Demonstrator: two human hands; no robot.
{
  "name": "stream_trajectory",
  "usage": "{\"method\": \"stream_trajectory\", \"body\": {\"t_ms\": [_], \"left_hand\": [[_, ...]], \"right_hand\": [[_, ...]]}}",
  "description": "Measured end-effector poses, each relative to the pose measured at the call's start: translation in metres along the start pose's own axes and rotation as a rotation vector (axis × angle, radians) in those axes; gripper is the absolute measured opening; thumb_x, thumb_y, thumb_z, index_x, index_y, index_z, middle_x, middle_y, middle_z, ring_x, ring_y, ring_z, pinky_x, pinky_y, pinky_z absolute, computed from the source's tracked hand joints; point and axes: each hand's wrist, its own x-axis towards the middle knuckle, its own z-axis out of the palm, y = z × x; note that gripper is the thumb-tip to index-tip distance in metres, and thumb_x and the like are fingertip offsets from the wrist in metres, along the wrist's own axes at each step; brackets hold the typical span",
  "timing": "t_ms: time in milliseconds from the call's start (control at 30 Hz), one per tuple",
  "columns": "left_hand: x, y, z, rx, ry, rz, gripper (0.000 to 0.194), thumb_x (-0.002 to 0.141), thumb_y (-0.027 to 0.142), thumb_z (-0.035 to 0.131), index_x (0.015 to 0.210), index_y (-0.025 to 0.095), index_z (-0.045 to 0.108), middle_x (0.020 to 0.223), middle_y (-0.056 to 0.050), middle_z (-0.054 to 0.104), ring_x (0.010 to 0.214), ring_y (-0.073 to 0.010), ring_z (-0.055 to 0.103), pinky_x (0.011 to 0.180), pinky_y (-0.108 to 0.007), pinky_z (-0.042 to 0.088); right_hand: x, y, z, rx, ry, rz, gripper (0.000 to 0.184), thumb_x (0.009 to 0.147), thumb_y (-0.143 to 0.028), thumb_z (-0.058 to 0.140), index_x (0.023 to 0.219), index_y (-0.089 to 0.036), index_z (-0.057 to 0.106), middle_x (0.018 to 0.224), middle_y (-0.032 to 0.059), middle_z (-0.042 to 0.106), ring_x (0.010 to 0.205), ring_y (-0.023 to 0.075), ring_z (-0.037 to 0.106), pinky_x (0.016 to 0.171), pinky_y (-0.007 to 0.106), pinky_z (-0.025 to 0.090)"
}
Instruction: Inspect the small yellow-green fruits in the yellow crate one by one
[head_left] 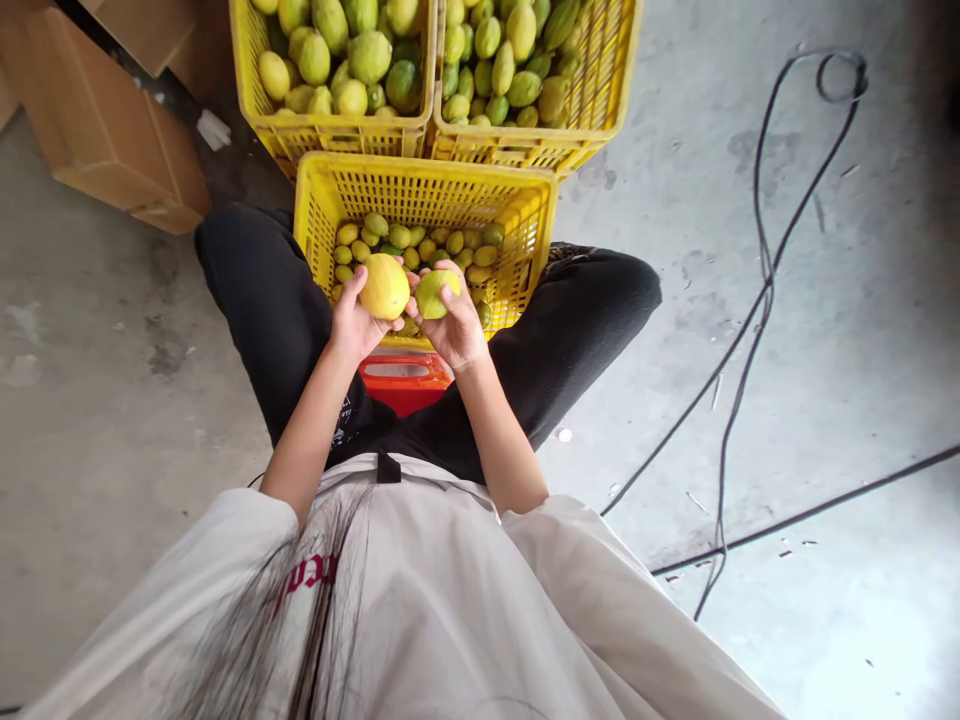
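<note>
My left hand [358, 322] is closed around a large yellow lemon [385, 287], thumb on its left side. Close beside it, my right hand [459, 330] grips a smaller yellow-green lemon [436, 294] between thumb and fingers. Both fruits are held up over the near part of a yellow plastic crate [427, 172] between my knees. Inside that crate lie several small green and yellow lemons [400, 237]; my hands hide some of them.
Two more yellow crates full of lemons, a left one [337, 125] and a right one [525, 135], stand just beyond. A red crate or stool [405, 372] shows beneath me. Cardboard boxes [112, 130] are at upper left. Black cables [765, 290] lie on the concrete floor at right.
</note>
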Motion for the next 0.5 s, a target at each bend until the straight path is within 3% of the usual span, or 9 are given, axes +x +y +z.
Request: {"method": "stream_trajectory", "body": {"t_ms": [133, 233, 367, 500], "left_hand": [[-0.0024, 0.0022, 0.0034, -0.016, -0.007, 0.041, 0.062, 0.112, 0.060, 0.046, 0.156, 0.020, 0.064, 0.134, -0.016, 0.081, 0.111, -0.0314, 0.085, 0.058, -0.024, 0.064], [-0.0011, 0.0029, 0.0023, -0.016, 0.022, 0.081, 0.062, 0.112, 0.060, 0.046, 0.156, 0.020, 0.064, 0.139, -0.015, 0.080, 0.123, -0.0341, 0.083, 0.072, -0.029, 0.071], [0.0021, -0.0001, -0.0014, 0.007, 0.036, 0.060, 0.062, 0.109, 0.066, 0.056, 0.152, 0.022, 0.067, 0.123, -0.013, 0.082, 0.112, -0.0325, 0.086, 0.066, -0.027, 0.068], [0.0038, -0.0044, -0.0052, 0.052, -0.010, 0.029, 0.060, 0.106, 0.062, 0.064, 0.154, 0.025, 0.065, 0.119, -0.012, 0.083, 0.097, -0.0275, 0.087, 0.054, -0.022, 0.059]], "right_hand": [[0.0041, -0.0032, -0.0020, 0.061, 0.017, 0.035, 0.031, 0.087, -0.047, 0.075, 0.115, -0.033, 0.067, 0.119, 0.0008, 0.078, 0.122, 0.0259, 0.071, 0.095, 0.045, 0.072], [0.0056, -0.0061, 0.0003, 0.094, 0.059, 0.066, 0.025, 0.094, -0.042, 0.064, 0.116, -0.030, 0.065, 0.119, 0.0028, 0.080, 0.120, 0.0229, 0.074, 0.092, 0.040, 0.072], [0.0037, -0.0071, 0.0027, 0.078, 0.102, 0.105, 0.027, 0.099, -0.049, 0.070, 0.117, -0.030, 0.065, 0.105, 0.0005, 0.077, 0.103, 0.0201, 0.077, 0.078, 0.031, 0.071], [0.0021, -0.0057, 0.0009, -0.016, 0.107, 0.093, 0.032, 0.093, -0.048, 0.084, 0.114, -0.032, 0.066, 0.096, -0.0017, 0.073, 0.084, 0.0178, 0.073, 0.061, 0.024, 0.064]]}}
